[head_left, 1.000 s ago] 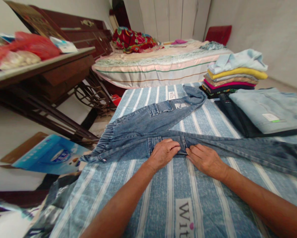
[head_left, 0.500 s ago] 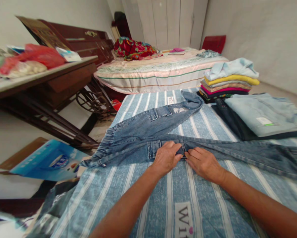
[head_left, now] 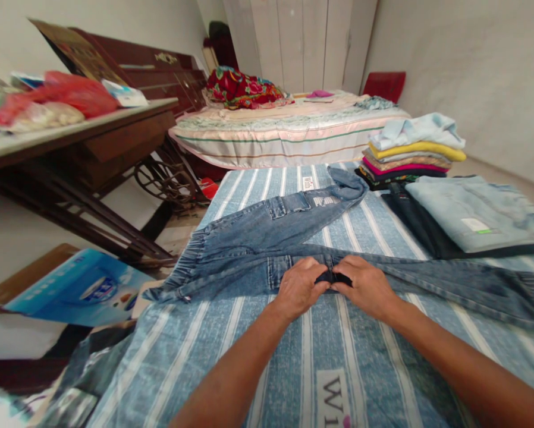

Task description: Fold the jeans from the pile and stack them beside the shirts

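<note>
A pair of blue denim jeans (head_left: 231, 238) lies spread on a blue-and-white striped cloth (head_left: 276, 368), its gathered waist at the left and its two legs reaching right. The far leg has a cargo pocket and a pale printed patch, and its end is bunched up. On the near leg, my left hand (head_left: 300, 288) pinches the denim at the cargo pocket's edge. My right hand (head_left: 360, 285) grips the same spot from the right, thumb and fingers closed on the fabric. The two hands almost touch, with a dark fold of cloth between them.
At the right are a stack of folded clothes (head_left: 412, 151) and folded light jeans (head_left: 485, 208) over a black garment. A sewing table (head_left: 128, 128) with bags on it stands left, above a blue box (head_left: 84, 288). A bed (head_left: 285, 134) lies beyond.
My right hand has shifted slightly up and closed on the pocket edge, where its fingers lay flatter before. The fabric between my hands is now lifted a little.
</note>
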Demonstrator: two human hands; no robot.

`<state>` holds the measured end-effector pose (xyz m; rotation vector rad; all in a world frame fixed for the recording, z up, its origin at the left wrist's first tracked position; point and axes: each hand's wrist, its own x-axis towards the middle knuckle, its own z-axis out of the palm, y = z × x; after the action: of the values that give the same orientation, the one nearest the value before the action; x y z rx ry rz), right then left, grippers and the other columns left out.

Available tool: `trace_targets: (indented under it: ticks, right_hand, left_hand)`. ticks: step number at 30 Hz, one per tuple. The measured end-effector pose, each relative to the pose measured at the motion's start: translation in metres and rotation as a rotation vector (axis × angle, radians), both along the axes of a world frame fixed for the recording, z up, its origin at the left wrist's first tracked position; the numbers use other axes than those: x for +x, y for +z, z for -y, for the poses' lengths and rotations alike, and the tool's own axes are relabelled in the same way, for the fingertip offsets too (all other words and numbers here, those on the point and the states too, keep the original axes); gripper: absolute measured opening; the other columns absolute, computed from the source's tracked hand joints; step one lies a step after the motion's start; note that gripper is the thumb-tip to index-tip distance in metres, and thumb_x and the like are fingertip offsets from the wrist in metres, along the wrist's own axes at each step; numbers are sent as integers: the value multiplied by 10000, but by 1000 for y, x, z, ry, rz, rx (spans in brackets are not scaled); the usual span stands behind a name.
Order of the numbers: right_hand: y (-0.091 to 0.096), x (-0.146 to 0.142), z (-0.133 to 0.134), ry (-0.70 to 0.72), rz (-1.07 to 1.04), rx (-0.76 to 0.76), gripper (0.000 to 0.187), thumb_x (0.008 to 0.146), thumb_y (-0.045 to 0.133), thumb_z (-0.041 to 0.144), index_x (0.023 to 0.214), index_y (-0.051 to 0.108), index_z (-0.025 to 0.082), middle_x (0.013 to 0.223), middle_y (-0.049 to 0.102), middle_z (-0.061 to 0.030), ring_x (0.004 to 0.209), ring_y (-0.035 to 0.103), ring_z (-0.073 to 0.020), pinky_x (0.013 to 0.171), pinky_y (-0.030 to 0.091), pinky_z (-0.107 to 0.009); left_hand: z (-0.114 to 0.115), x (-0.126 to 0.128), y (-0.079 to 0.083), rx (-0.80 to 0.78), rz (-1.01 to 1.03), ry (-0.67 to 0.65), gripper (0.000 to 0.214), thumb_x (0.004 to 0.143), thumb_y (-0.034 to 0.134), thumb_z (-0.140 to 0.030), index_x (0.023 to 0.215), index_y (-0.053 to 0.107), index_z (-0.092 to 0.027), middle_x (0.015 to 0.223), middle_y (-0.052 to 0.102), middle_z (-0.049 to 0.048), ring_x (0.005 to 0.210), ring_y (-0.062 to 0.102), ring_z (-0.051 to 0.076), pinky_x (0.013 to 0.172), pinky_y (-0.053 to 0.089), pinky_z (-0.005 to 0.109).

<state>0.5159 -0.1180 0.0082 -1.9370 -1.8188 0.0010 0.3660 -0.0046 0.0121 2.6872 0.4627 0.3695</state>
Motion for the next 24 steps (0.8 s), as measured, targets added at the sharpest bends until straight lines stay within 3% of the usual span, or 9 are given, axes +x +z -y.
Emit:
trace_targets:
  ticks: [3, 5, 9, 12, 15, 20, 24]
  right_hand:
    - [10, 1, -5, -80, 169, -2, 554, 678, 734, 336, 1165, 531, 169, 1153, 536, -145, 1042, 490, -301, 784, 421, -397]
    - [15, 5, -9, -102, 195, -71, 653, 648, 750, 396, 1204, 493, 171, 1154, 531, -145, 1025, 497, -304, 782, 408, -405]
    - [21, 12, -18, -30, 165, -248, 480, 660, 730, 429, 1043, 561, 195, 979, 576, -72, 901, 537, -243, 728, 389, -348]
    - [23, 14, -20, -24, 148, -258, 455, 625, 759, 412, 969, 568, 183, 951, 572, -68, 883, 538, -241, 705, 382, -334]
    - [23, 12, -18, -20, 122, -215, 436, 604, 778, 375, 920, 548, 180, 902, 573, -62, 844, 545, -229, 688, 379, -321]
    - [18, 8, -11, -10, 36, -193, 362, 642, 751, 304, 884, 503, 203, 825, 593, -24, 769, 569, -197, 637, 359, -277]
    - [14, 9, -10, -30, 8, -205, 489, 659, 729, 319, 1064, 480, 207, 906, 631, -51, 787, 595, -213, 632, 360, -276]
  left_hand:
    - [1, 0, 0, -18, 10, 7, 141, 802, 585, -253, 937, 611, -219, 906, 576, 7, 891, 525, 165, 767, 418, 266]
    - [1, 0, 0, -41, 27, 20, 175, 786, 597, -247, 957, 618, -215, 906, 584, 11, 886, 533, 169, 758, 423, 270]
    - [-1, 1, 0, -141, 100, 29, 229, 737, 609, -165, 961, 629, -207, 879, 602, 7, 830, 555, 154, 729, 443, 263]
    - [-6, -4, 7, -185, 210, 31, 275, 730, 591, -110, 991, 618, -192, 917, 616, 20, 833, 572, 148, 758, 463, 275]
    - [-15, -16, 20, -39, 237, 42, 333, 735, 612, -127, 1058, 589, -202, 1053, 598, 51, 980, 549, 189, 869, 448, 340]
    - [-24, -39, 36, 209, 43, 74, 510, 680, 712, -200, 1152, 519, -198, 1196, 525, 86, 1091, 488, 250, 942, 402, 418]
    - [-25, -46, 37, 244, -10, 104, 605, 662, 735, -234, 1207, 472, -203, 1207, 506, 90, 1100, 473, 255, 925, 411, 411]
